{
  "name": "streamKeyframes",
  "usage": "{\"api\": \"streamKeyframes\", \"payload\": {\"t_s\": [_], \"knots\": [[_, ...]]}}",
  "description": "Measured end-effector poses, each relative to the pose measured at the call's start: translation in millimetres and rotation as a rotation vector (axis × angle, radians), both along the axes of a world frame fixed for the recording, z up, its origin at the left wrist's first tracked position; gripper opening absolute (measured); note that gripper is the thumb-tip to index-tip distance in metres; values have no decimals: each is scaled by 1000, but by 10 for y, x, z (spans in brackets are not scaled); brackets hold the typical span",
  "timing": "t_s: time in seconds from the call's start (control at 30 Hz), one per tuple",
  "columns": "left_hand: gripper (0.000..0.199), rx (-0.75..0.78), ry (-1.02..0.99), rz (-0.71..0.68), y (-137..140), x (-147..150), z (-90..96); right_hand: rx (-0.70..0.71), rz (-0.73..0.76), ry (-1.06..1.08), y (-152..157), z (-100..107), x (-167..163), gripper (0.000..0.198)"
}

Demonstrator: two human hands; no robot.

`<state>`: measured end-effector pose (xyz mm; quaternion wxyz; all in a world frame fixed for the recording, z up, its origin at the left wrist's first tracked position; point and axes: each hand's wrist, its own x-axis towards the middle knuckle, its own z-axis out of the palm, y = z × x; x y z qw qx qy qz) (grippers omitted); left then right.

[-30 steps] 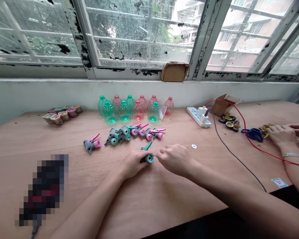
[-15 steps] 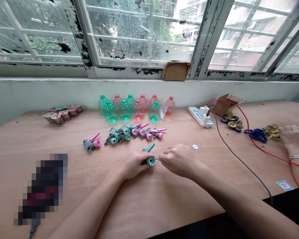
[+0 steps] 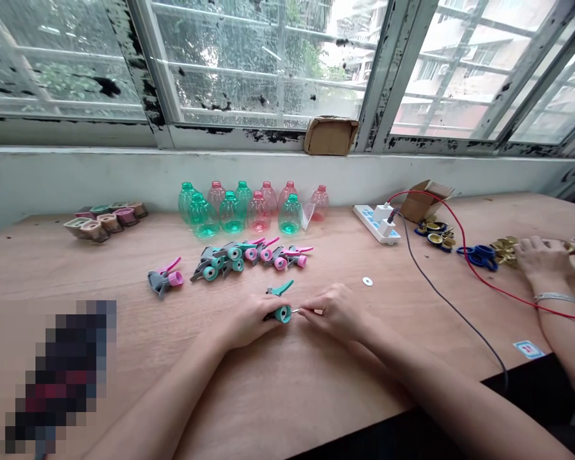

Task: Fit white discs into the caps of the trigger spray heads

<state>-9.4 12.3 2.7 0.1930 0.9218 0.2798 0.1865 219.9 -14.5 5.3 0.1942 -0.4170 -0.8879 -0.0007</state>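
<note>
Teal trigger sprayer head (image 3: 282, 314) protrudes from the clasping left hand (image 3: 250, 319); the right hand (image 3: 334, 312) pinches a thin rod (image 3: 295, 310) beside it.

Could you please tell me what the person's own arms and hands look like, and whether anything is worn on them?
The left hand and right hand are bare, without gloves. The left arm and right arm show no sleeve, watch, bracelet or marking as far as they are visible. Some fingers are hidden, so rings cannot be ruled out.
</note>
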Motion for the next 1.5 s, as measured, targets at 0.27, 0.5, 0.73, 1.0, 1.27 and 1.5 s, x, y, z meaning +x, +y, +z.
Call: {"api": "streamKeyframes", "payload": {"t_s": [0.27,0.5,0.73,1.0,1.27,1.5], "knots": [[22,-21,-30,87,25,-39,-70,18,10,254,-1,-217,10,33],[23,35,-6,148,23,-18,-118,279,-128,-27,-175,-91,-139,32],[22,65,43,93,21,-12,-101,39,-103,34,-43,-29,-81,35],[24,-1,-2,68,40,-59,-112,-159,39,315,55,-148,6,38],[26,-69,-77,118,2,-37,-62,-290,74,556,119,-213,37,37],[27,-89,-139,132,-27,-9,-27,-361,108,636,105,-220,-43,34]]}}
